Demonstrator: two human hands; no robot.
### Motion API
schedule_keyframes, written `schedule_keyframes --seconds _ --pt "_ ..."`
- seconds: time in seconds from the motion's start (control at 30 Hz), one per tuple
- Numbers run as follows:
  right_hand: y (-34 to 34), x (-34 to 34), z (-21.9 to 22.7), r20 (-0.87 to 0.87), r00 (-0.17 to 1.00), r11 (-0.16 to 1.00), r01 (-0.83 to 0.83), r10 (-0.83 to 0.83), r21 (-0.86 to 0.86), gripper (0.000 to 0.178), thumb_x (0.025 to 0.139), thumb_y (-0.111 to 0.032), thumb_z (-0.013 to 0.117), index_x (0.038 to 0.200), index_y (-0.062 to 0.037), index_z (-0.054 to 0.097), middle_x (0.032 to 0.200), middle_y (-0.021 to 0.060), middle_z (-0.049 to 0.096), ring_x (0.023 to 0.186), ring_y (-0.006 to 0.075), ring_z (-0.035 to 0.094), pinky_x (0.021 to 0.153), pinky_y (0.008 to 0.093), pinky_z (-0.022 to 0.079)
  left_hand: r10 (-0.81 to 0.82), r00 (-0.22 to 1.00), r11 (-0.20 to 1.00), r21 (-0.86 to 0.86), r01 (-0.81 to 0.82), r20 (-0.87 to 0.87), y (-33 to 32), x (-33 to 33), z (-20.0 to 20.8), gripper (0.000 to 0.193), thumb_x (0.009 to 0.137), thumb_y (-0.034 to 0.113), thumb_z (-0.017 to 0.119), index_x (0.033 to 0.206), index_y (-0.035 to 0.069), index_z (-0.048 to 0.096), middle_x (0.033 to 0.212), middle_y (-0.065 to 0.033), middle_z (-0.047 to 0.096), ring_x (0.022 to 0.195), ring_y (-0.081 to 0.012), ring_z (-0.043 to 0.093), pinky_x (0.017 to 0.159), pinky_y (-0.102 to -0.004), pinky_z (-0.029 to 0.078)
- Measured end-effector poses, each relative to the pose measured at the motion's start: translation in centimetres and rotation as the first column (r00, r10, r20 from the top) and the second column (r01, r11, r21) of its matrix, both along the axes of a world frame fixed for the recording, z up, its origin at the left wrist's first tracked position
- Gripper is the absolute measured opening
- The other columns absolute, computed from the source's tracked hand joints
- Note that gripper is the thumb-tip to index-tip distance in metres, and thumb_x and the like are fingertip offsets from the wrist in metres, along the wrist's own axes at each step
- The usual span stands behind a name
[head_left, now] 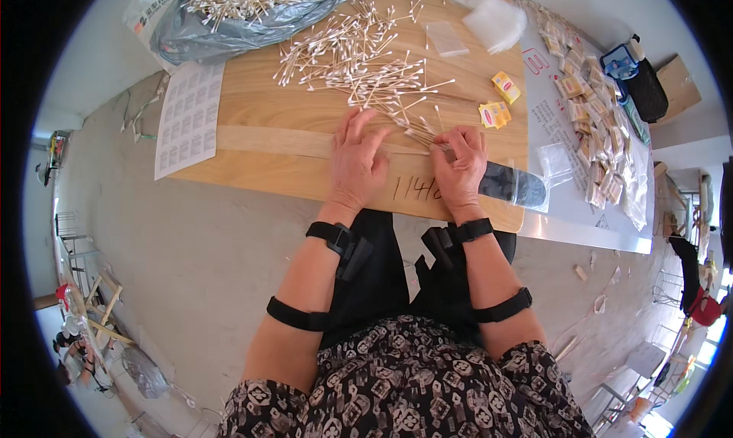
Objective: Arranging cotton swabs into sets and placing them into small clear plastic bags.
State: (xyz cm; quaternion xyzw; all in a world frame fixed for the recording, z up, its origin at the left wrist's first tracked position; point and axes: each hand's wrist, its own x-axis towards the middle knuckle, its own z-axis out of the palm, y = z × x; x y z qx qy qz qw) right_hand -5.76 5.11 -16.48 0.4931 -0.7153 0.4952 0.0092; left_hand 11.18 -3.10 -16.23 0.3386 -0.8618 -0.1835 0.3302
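A loose heap of cotton swabs is spread over the wooden table in front of me. My left hand rests at the heap's near edge, fingers slightly bent and apart, with nothing seen in its grasp. To its right, my right hand has its fingers curled and closed on a small bunch of cotton swabs, whose ends stick out toward the left. Part of that bunch is hidden behind the fingers.
A grey plastic bag full of swabs stands at the far left, beside a printed sheet. Yellow paper labels and transparent bags lie to the right. Beyond the table's right edge, many packed bundles cover a grey surface.
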Motion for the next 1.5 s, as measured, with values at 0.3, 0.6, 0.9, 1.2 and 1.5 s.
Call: schedule_keyframes --seconds 0.3,0.6,0.9,1.2,1.5 --pt "0.3 0.7 0.4 -0.175 0.984 0.995 -0.024 0.041 0.100 0.015 0.065 -0.008 0.068 0.079 -0.0084 0.067 0.088 0.0066 0.055 0.086 0.0293 0.052 0.077 0.0401 0.043 -0.027 0.999 0.998 0.055 0.029 -0.046 -0.7 -0.1 0.5 0.037 0.065 0.003 0.061 0.100 0.014 0.066 0.118 -0.0046 0.056 0.125 -0.0292 0.043 0.103 -0.0429 0.032" --pt "1.2 1.4 0.8 -0.137 0.990 0.998 -0.032 0.039 0.050 0.017 0.064 -0.005 0.066 0.080 -0.0084 0.067 0.089 0.0073 0.055 0.085 0.0289 0.052 0.076 0.0407 0.043 -0.054 0.998 0.997 0.058 0.055 -0.025 -0.8 0.0 0.4 0.034 0.064 0.001 0.060 0.094 0.013 0.069 0.112 -0.0049 0.057 0.121 -0.0290 0.046 0.100 -0.0415 0.034" --pt "1.5 1.4 0.6 -0.158 0.980 0.990 -0.112 0.124 0.081 0.016 0.065 -0.004 0.066 0.080 -0.0080 0.066 0.087 0.0080 0.056 0.082 0.0290 0.053 0.074 0.0396 0.045 -0.035 0.999 0.999 0.016 0.035 -0.005 -0.8 -0.2 0.1 0.031 0.066 0.003 0.065 0.095 0.014 0.069 0.112 -0.0050 0.058 0.119 -0.0283 0.047 0.099 -0.0412 0.034" --pt "1.4 1.3 0.6 -0.137 0.990 0.997 -0.029 0.039 0.068 0.018 0.066 -0.005 0.067 0.085 -0.0053 0.066 0.090 0.0090 0.057 0.087 0.0305 0.053 0.077 0.0401 0.046 -0.025 0.999 0.998 0.061 0.027 -0.028 -0.6 -0.3 0.3 0.031 0.066 0.004 0.059 0.094 0.014 0.068 0.112 -0.0054 0.057 0.121 -0.0281 0.046 0.100 -0.0425 0.034" --pt "1.5 1.4 0.6 -0.120 0.991 0.995 -0.044 0.054 0.089 0.016 0.068 -0.006 0.067 0.084 -0.0057 0.067 0.090 0.0089 0.057 0.087 0.0307 0.053 0.076 0.0399 0.045 -0.025 0.999 0.998 0.063 0.023 0.023 -0.5 -0.3 0.3 0.034 0.068 0.005 0.059 0.098 0.016 0.069 0.117 -0.0057 0.057 0.123 -0.0267 0.044 0.101 -0.0417 0.032"
